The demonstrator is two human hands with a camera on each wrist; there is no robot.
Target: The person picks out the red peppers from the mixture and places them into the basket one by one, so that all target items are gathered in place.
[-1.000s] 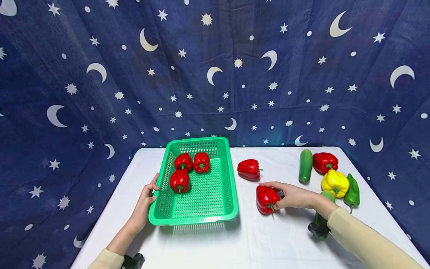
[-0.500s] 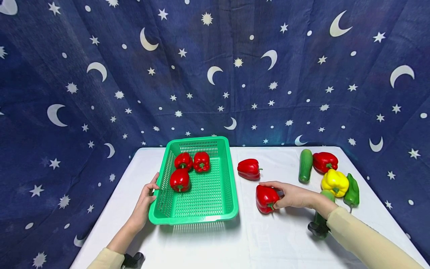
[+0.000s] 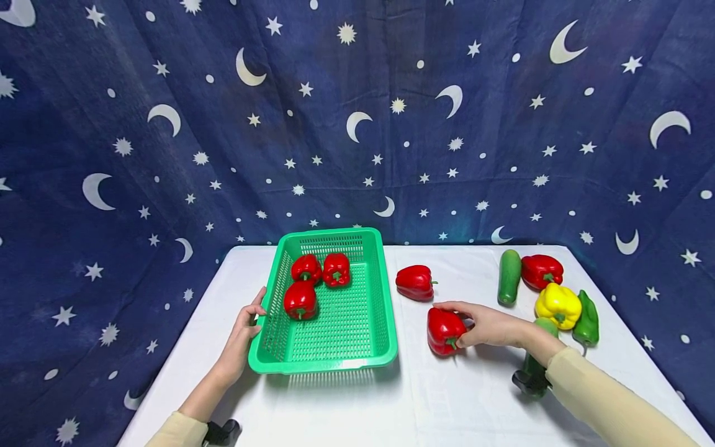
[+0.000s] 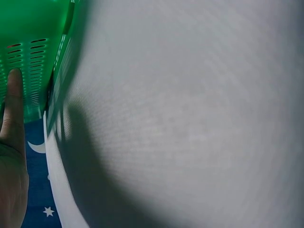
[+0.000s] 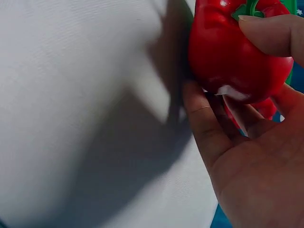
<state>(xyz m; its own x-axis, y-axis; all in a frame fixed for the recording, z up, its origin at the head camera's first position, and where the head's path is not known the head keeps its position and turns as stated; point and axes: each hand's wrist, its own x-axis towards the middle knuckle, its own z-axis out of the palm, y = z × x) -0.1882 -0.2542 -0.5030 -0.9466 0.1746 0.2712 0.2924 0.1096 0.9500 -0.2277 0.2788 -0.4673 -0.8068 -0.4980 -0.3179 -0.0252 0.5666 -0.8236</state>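
Barely anything has moved since the earlier frame; the head view is shifted a touch, and the red pepper (image 3: 443, 330) lies in the same spot on the white cloth (image 3: 441, 403). The right hand (image 3: 485, 324) grips it, thumb beside the stem, fingers round the other side. The step in hand looks like the grasp itself; lifting would call for a steady pinch and a path clear of the loose pepper (image 3: 414, 282) just beyond. The left hand (image 3: 240, 338) rests relaxed fingers against the green basket (image 3: 324, 367), which holds three peppers (image 3: 300, 300). Farther right lie a yellow pepper (image 3: 558, 305), a green pepper (image 3: 586, 320) and a cucumber (image 3: 509, 276).
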